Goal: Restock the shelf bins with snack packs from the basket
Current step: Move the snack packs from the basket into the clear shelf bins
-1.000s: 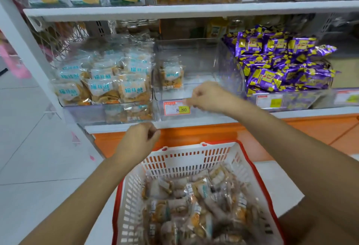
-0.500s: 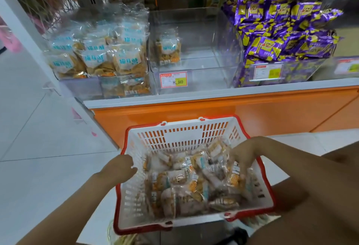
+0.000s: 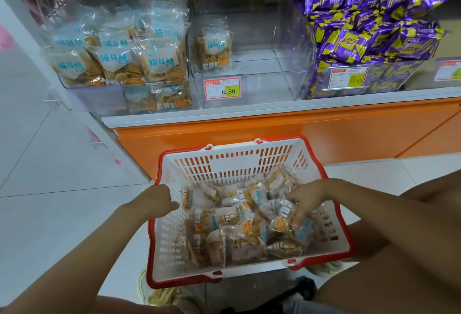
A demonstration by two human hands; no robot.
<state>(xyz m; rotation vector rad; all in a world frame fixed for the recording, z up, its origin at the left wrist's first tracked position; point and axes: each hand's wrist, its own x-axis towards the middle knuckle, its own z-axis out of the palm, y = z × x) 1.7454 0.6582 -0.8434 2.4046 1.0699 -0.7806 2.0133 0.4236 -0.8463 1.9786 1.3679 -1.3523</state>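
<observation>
Clutching snack pack [image 3: 281, 225], right hand [image 3: 308, 199] downturned

right hand [image 3: 308, 200] down onto snack pack [image 3: 283, 225]

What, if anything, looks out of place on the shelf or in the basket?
The middle bin holds just one snack pack, upright at its left, while the left bin and right bin are heaped. Nothing looks spilled or damaged.

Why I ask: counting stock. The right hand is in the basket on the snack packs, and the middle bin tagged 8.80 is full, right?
Not full: the head view shows the middle bin holding one snack pack; the right hand is in the basket.
</observation>
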